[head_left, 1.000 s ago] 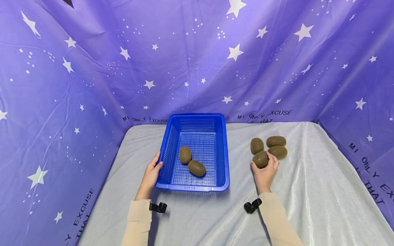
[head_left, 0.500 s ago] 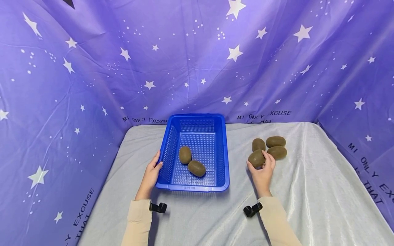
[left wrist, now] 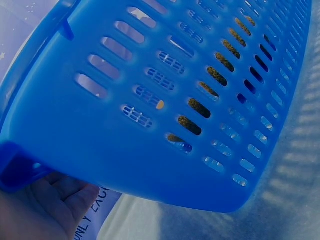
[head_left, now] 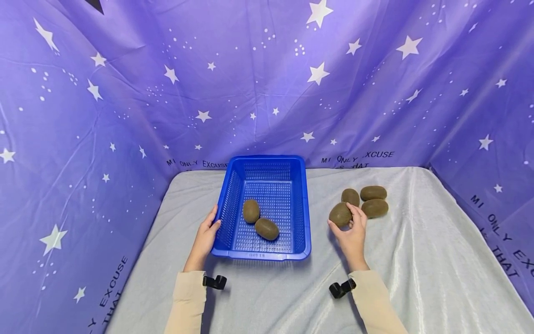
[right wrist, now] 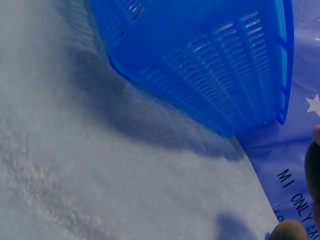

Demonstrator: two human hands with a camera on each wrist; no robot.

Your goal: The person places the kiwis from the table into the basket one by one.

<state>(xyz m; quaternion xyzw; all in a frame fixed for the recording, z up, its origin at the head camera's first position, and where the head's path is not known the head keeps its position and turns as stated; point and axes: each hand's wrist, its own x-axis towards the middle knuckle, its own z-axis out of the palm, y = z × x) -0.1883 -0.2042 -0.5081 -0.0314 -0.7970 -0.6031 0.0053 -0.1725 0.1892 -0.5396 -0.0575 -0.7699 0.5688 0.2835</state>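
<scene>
At the left side of a blue plastic basket (head_left: pixel 308 208), my left hand (head_left: pixel 203 240) holds the rim; the left wrist view has the fingers (left wrist: pixel 75 197) under that edge. Two brown kiwis, one upright (head_left: pixel 251 211) and one slanted (head_left: pixel 267 229), lie on the basket's floor. My right hand (head_left: pixel 353 241) pinches another kiwi (head_left: pixel 340 215) between thumb and fingers, right of the basket. Only a dark strip of this held kiwi (right wrist: pixel 313 170) shows at the right wrist view's edge. Its height above the cloth is hard to judge.
Three more kiwis, one near the hand (head_left: pixel 350 196) and two stacked behind one another (head_left: pixel 373 192) (head_left: pixel 375 208), rest at the back right. A grey cloth (head_left: pixel 271 297) covers the table. Purple star-printed curtains (head_left: pixel 258 83) close off the back and sides.
My right hand has drawn its kiwi left, away from the other kiwis and towards the basket. The left hand and basket have stayed put.
</scene>
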